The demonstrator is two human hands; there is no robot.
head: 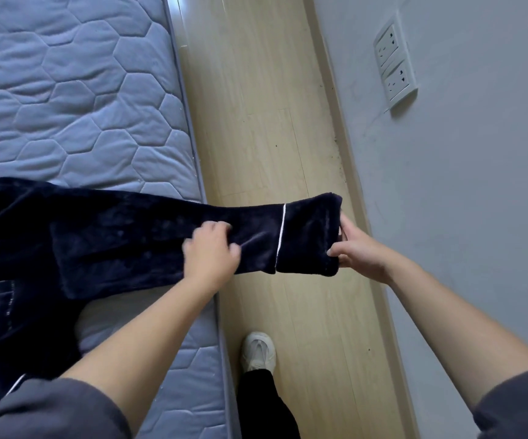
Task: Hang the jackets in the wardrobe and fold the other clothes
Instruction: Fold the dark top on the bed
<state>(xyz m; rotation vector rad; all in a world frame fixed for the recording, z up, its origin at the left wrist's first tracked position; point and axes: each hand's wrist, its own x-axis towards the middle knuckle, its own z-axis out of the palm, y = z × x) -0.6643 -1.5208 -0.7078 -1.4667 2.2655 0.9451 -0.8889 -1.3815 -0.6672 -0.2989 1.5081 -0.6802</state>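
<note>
The fingers (340, 253) of the right hand (362, 248) pinch the open end of the cuff (307, 239), thumb above and fingers below. Those of the left hand (212, 253) are curled down over the sleeve (129, 242), just short of the white piping (280, 239), and grip the plush cloth. Held at these two places, the sleeve is drawn out straight and nearly level, probably to flatten it before it is folded across the body. The cuff end hangs in the air over the floor (256, 122), past the edge of the bed (82, 90). The rest of the dark garment (12, 236) lies spread on the bed, which bears its weight and leaves both hands free for the sleeve. Folding appears to be at an early stage: no finished fold is visible.
</note>
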